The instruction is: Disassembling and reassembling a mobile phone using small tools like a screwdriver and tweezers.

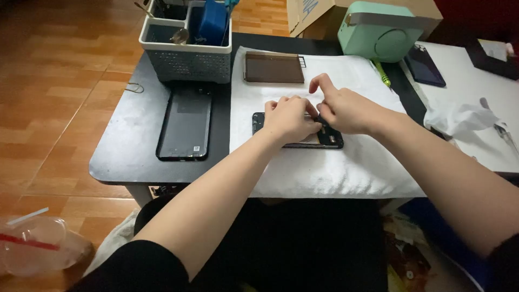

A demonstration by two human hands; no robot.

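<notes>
Left hand (290, 120): curled palm-down over the middle of the opened phone (330, 139), fingers bent and pressing on it; hard to tell whether anything small is pinched.
Right hand (341, 110): fingertips bunched at the phone's upper edge, touching the left hand; forefinger raised and crooked; what the tips have hold of is hidden.
Opened phone: flat on the white towel (324, 173), lengthwise across, mostly covered by both hands; dark inner parts showing at its right end.
White towel: spread over the black table (124, 146).
Brown panel (273, 68): on the towel's far end, apart from the hands.
Black phone back (185, 125): on the bare table, left of the towel.
Grey basket (186, 57): behind it, holding tools.
Green device (378, 30): far right corner.
Crumpled tissue (457, 118): right of the forearm.
Plastic cup (38, 243): on the floor, lower left.
</notes>
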